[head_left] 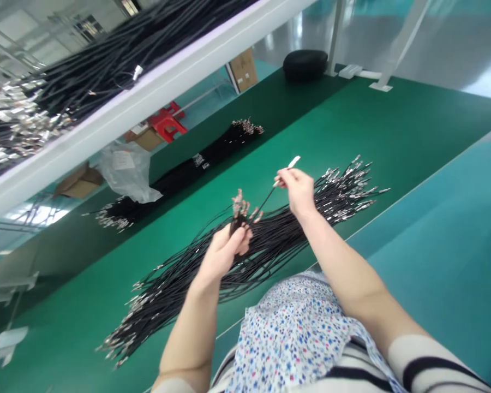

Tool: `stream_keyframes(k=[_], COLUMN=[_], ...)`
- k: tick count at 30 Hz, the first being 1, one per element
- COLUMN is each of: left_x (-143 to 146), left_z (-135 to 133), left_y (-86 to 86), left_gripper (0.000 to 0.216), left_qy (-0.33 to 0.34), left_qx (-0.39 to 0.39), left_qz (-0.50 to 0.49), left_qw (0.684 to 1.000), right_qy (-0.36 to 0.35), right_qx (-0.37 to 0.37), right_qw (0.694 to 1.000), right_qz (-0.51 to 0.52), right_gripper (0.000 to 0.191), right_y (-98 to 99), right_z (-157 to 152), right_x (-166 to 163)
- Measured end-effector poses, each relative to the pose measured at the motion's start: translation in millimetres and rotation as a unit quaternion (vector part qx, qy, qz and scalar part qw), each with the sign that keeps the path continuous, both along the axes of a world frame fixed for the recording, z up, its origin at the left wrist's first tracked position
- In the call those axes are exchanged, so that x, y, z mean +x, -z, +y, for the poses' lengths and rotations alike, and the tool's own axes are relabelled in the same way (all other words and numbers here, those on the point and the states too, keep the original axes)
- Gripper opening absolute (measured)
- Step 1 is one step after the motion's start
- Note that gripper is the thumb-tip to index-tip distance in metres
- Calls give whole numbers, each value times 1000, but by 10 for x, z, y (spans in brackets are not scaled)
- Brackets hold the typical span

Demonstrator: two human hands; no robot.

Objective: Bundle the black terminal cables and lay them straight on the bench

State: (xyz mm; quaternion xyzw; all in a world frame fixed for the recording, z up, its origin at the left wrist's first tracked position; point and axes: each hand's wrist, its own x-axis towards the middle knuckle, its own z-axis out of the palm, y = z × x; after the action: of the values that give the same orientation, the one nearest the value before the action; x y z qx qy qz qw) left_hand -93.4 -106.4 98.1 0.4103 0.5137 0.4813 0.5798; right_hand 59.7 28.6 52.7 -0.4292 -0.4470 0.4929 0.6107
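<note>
My left hand (229, 243) is closed around a small bunch of black cables (238, 222), whose bare, copper-coloured ends stick up above the fingers. From that bunch one thin black cable (265, 201) runs up to my right hand (297, 185). The right fingers pinch its end, where a white tip (294, 161) juts out past them. Under both hands a long pile of black cables (270, 240) lies across the green tabletop (413, 131), with pale metal-looking ends at each side.
Behind lies a second black cable bundle (180, 173), partly under a clear plastic bag (126, 169). A raised white-edged shelf (163, 87) carries more black cables (118, 60). A black case (305, 64) stands by the far metal legs. Beyond are a red stool (167, 123) and cardboard boxes (243, 70).
</note>
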Motion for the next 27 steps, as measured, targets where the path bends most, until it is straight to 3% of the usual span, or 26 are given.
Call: stream_keyframes(k=[3, 5, 7, 9, 12, 14, 16, 21, 24, 27], left_x=[-411, -555, -537, -374, 35, 343, 630, 1124, 1250, 1272], left_z=[-134, -153, -106, 6, 253, 423, 571, 842, 964, 1039], left_y=[-157, -164, -118, -31, 192, 407, 655, 1174, 1314, 1346], left_gripper=[23, 23, 23, 24, 29, 32, 36, 38, 35, 34], left_qy=[-44, -67, -64, -39, 16, 55, 83, 88, 66, 53], left_qx=[-26, -24, -13, -6, -12, -26, -42, -96, -113, -125], left_qz=[4, -30, -75, -106, -121, -114, -98, -54, -32, -28], left_qw=[999, 997, 995, 994, 992, 992, 991, 990, 991, 990], right_qy=[105, 81, 29, 12, 48, 49, 52, 88, 104, 107], right_qx=[20, 28, -14, -101, -235, -287, -310, -317, -324, -313], right_qw=[992, 995, 999, 995, 969, 956, 949, 941, 930, 892], right_qz=[71, 60, 25, 17, 51, 31, 2, -77, -137, -307], right_gripper=[21, 21, 20, 20, 21, 23, 23, 20, 20, 22], right_y=[-196, -198, -43, 260, 825, 1130, 1315, 1442, 1471, 1481], right_z=[102, 77, -33, -218, -578, -789, -889, -523, -206, -78], right_x=[241, 404, 559, 734, 1044, 1224, 1329, 1256, 1160, 1154])
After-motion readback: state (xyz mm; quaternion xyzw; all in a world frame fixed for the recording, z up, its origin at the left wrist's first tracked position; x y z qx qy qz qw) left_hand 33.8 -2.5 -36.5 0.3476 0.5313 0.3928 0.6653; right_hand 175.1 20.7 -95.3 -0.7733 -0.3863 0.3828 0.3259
